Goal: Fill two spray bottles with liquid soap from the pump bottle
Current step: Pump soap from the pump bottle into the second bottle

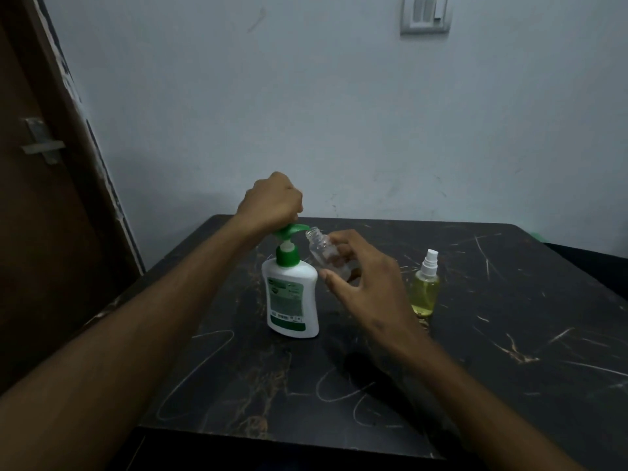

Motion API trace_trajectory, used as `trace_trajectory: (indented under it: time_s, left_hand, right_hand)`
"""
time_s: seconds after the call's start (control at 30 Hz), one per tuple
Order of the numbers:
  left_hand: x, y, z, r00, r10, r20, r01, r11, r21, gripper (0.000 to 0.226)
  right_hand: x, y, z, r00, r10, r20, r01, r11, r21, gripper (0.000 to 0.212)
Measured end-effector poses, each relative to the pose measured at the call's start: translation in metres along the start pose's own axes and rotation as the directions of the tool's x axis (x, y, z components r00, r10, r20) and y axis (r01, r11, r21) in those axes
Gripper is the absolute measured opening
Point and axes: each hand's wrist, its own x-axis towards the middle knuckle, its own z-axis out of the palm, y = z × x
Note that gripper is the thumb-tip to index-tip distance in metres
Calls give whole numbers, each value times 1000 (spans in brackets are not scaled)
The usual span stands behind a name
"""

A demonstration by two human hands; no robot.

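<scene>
Left hand (pixel 272 198): fisted, fingers curled together, pressing on the green pump head of the pump bottle (pixel 293 294), which stands upright on the table (pixel 509 334) below it. Right hand (pixel 360 283): fingers clamped around the empty spray bottle (pixel 323 253), uncapped, tilted, mouth at the nozzle. Filled spray bottle (pixel 425 287): capped, yellow liquid, upright, just right of the right hand.

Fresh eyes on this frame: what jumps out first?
Mid-table, the left hand presses the green pump of the white soap bottle, while the right hand holds a clear uncapped bottle tilted with its mouth at the spout. To the right stands a capped spray bottle of yellow liquid on the scratched black table.
</scene>
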Motion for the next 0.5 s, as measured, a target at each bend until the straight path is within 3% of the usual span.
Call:
trace_trajectory:
  time_s: [0.17, 0.33, 0.5]
  left_hand:
    - [8, -3, 5, 997, -1, 74, -3, 998, 63, 20]
    - [26, -13, 13, 987, 73, 141, -108, 960, 259, 15]
    - [20, -16, 17, 977, 126, 170, -175, 931, 321, 19]
  right_hand:
    - [4, -2, -2, 999, -43, -12, 43, 999, 0, 44]
    - [3, 1, -4, 997, -73, -15, 73, 997, -9, 48]
    - [-3, 8, 0, 999, -32, -37, 33, 999, 25, 51]
